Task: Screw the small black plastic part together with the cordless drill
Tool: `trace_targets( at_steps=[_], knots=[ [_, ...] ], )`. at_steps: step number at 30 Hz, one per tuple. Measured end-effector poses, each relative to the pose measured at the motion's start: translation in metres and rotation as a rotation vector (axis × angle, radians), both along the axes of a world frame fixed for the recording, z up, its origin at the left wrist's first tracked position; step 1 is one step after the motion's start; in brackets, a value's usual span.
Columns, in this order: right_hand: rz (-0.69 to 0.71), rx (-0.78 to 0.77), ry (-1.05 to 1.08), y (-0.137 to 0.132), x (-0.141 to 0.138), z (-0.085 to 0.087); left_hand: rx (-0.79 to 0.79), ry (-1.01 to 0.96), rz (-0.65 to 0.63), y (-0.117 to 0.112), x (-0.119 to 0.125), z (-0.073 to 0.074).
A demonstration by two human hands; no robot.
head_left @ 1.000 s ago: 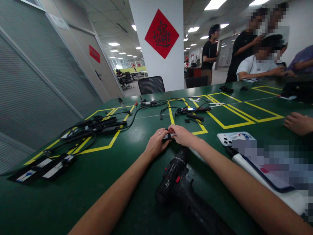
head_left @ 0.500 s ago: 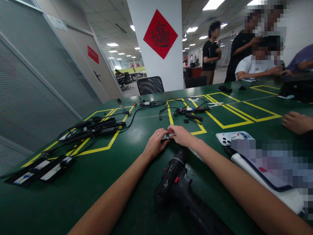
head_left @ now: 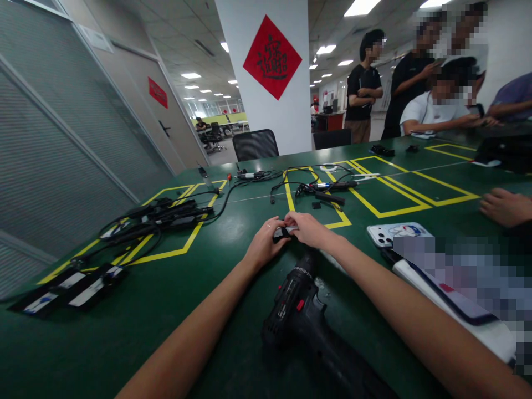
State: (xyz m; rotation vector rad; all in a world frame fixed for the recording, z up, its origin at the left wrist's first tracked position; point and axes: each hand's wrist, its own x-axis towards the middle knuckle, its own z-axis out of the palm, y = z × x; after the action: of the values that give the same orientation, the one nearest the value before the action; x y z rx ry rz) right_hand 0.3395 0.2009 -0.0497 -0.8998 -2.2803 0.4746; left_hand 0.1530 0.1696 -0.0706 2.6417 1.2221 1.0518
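Both hands meet over the green table [head_left: 224,288], closed around one small black and silver-white part [head_left: 281,233]. Its kind is too small and too covered by fingers to make out. My left hand [head_left: 265,242] grips it from the left, with a ring on one finger. From the right, my right hand [head_left: 306,228] pinches its other end. Just below the hands a black cordless drill [head_left: 293,305] lies on its side, its chuck toward them and its handle running to the lower right.
Black cables and adapters [head_left: 178,216] lie on the left, near flat black pieces with white labels [head_left: 87,291]. Pen-shaped electric screwdrivers [head_left: 328,187] with cords lie beyond my hands. A phone [head_left: 399,231] lies at right; another person's hand [head_left: 507,206] rests nearby. Yellow tape marks the table.
My hands stay almost in place; the small part between them has turned slightly and shows a darker side. In the background, a standing person has shifted a little to the right.
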Motion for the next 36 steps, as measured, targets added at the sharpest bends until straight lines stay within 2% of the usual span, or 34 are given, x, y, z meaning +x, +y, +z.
trace_targets(
  at_steps=[6,8,13,16,19,21,23,27,30,36],
  knots=[
    [-0.064,0.048,0.086,-0.01,-0.003,0.014,0.048,-0.042,0.028,-0.002,0.0,0.002],
    [-0.097,0.015,0.152,-0.014,-0.007,0.02,0.078,-0.076,0.058,-0.005,0.002,0.004],
    [0.009,-0.351,0.331,-0.019,-0.021,0.025,0.099,-0.141,0.122,-0.014,0.009,0.014],
    [0.051,-0.574,0.478,-0.016,-0.019,0.029,0.074,-0.137,0.13,-0.013,0.006,0.018],
    [-0.048,-0.749,0.625,-0.009,-0.011,0.031,0.02,-0.106,0.116,-0.006,-0.004,0.016],
    [-0.139,-0.811,0.661,-0.003,-0.004,0.029,-0.03,-0.079,0.087,0.001,-0.011,0.01],
    [-0.236,-0.758,0.591,0.002,0.0,0.025,-0.075,-0.064,0.059,0.006,-0.016,0.004],
    [-0.344,-0.385,0.301,0.003,0.002,0.018,-0.12,-0.084,0.056,0.009,-0.017,-0.001],
    [-0.331,-0.204,0.102,-0.003,0.002,0.015,-0.126,-0.121,0.078,0.007,-0.016,0.001],
    [-0.232,-0.039,-0.174,-0.013,0.002,0.011,-0.148,-0.189,0.115,0.005,-0.018,0.004]
  ],
)
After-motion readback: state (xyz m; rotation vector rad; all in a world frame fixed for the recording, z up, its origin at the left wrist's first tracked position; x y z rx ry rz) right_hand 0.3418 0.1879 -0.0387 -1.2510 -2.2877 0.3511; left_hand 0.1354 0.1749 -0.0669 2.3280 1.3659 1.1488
